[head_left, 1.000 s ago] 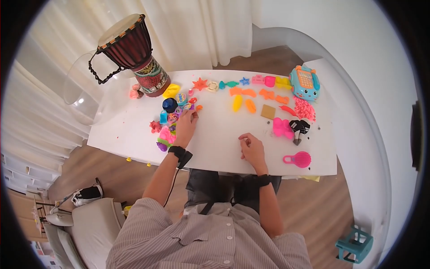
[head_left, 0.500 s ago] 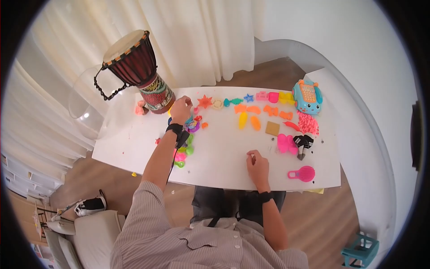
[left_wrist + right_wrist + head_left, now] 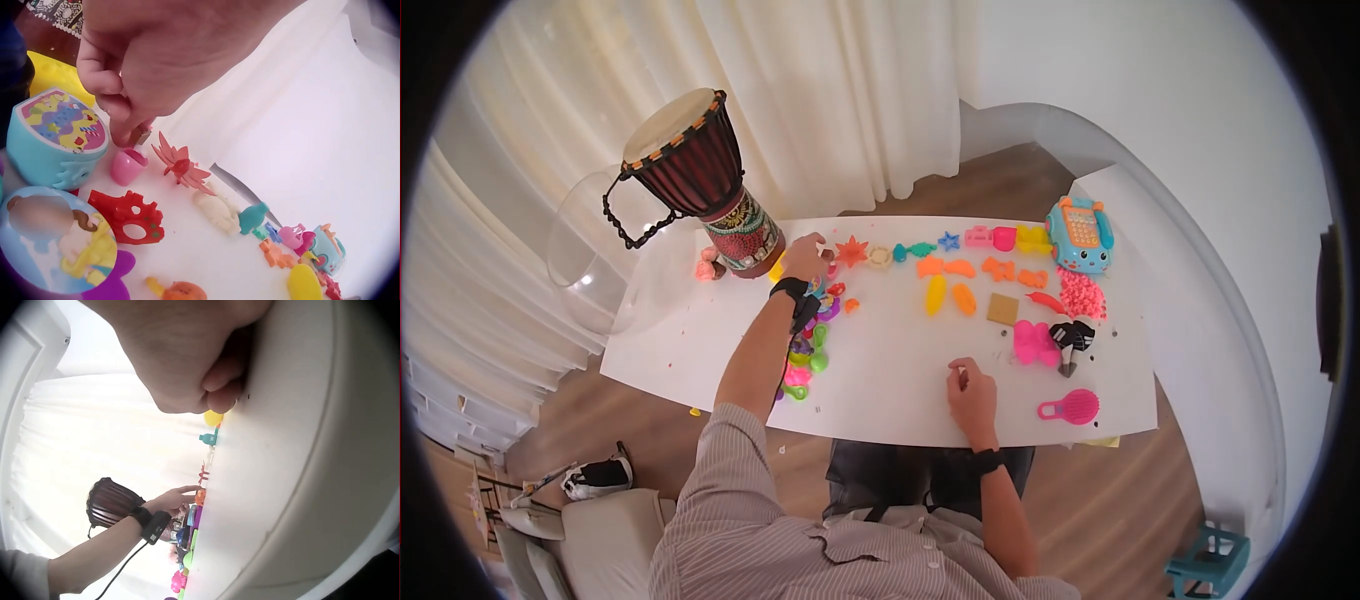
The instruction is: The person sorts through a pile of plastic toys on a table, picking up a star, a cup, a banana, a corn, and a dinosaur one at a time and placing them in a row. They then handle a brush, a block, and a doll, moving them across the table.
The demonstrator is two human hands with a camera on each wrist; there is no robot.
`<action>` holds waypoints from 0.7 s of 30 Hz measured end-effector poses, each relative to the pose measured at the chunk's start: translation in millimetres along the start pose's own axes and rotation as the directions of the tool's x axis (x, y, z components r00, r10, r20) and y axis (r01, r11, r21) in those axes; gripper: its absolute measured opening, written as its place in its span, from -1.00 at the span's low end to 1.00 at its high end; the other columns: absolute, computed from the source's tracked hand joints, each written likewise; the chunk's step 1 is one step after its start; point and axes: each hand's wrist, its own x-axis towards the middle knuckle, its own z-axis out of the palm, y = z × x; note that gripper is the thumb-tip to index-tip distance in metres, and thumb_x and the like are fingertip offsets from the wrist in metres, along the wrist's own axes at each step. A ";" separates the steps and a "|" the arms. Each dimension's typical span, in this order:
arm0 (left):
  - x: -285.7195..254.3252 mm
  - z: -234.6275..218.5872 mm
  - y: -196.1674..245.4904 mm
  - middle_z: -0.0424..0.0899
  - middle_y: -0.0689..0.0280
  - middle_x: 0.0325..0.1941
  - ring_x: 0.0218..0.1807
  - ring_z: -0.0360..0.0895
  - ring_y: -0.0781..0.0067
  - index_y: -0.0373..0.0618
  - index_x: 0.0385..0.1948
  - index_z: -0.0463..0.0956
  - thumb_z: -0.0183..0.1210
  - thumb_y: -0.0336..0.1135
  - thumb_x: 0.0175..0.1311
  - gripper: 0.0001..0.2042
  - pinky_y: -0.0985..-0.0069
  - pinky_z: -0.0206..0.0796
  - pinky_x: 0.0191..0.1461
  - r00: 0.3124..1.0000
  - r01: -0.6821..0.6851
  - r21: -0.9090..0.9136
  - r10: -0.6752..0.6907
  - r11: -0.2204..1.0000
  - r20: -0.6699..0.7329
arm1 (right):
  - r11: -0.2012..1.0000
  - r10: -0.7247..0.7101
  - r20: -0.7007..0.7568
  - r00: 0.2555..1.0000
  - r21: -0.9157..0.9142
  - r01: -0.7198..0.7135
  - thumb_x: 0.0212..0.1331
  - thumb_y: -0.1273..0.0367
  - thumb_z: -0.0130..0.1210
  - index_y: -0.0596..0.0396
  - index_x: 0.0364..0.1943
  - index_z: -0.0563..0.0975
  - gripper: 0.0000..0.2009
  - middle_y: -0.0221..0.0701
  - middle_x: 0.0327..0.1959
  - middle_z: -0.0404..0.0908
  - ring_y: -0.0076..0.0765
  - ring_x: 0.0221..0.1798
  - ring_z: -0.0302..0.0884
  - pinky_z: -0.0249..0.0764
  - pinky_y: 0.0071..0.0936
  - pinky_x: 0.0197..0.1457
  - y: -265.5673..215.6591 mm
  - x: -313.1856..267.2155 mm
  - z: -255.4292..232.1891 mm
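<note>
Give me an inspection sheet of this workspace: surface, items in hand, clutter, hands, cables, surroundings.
Surface: white table, small specks on it.
Items in hand: small pink piece under the left fingertips, beside the red star.
Clutter: coloured moulds in rows, blue toy phone, pink brush, drum.
Hands: left hand pinches a small piece over the pink one; right hand rests curled on the table, contents unclear.
Cables: black lead at the left wristband.
Surroundings: white curtains, wooden floor, sofa.
</note>
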 end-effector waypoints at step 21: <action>-48.8 -5.9 15.2 0.83 0.17 -0.13 -0.01 0.78 0.00 0.06 -0.25 0.75 0.37 -0.03 0.30 -0.77 0.09 0.61 0.03 0.999 0.047 0.240 -0.045 0.970 -0.013 | 0.999 -0.030 -0.003 1.000 0.026 0.030 0.31 0.48 0.17 0.06 -0.20 0.63 -0.94 -0.26 -0.68 0.52 -0.18 -0.62 0.55 0.42 -0.29 -0.47 0.1 -1.2 -2.1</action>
